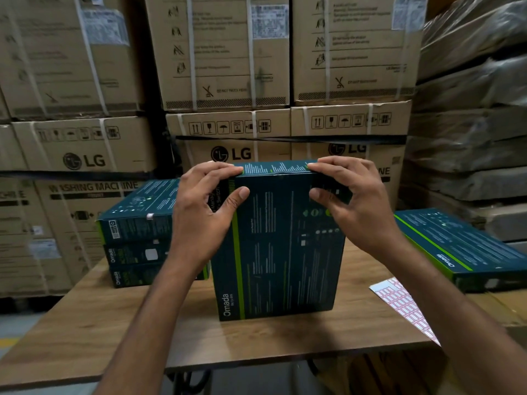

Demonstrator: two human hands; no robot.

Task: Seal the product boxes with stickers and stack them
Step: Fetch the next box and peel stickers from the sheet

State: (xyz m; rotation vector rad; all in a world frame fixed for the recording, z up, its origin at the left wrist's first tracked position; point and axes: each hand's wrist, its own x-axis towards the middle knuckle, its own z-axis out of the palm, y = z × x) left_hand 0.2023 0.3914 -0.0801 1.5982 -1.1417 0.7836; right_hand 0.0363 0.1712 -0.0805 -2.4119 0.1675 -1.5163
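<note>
In the middle of the frame one dark green product box [279,246] stands on end on the wooden surface [199,332], its printed face toward the camera. The left hand [205,206] and right hand [350,201] both grip its top edge. On each, the fingers curl over the top flap and the thumb presses the near face, so the flap is pinched between them. This looks like pressing the flap shut or rubbing a seal down, but no sticker can be made out under the fingers. At centre left, just behind the left forearm, three matching boxes [137,240] lie flat in a stack. Small pale patches on their near ends may be seals, which would make this the finished pile. At the right edge another box [462,249] lies flat, probably waiting its turn. Just in front of it, a sheet of red-and-white stickers [399,306] hangs over the edge of the surface. By that reading, three boxes are done, one is in hand and at least one remains. Large brown cartons [228,67] fill the background.
</note>
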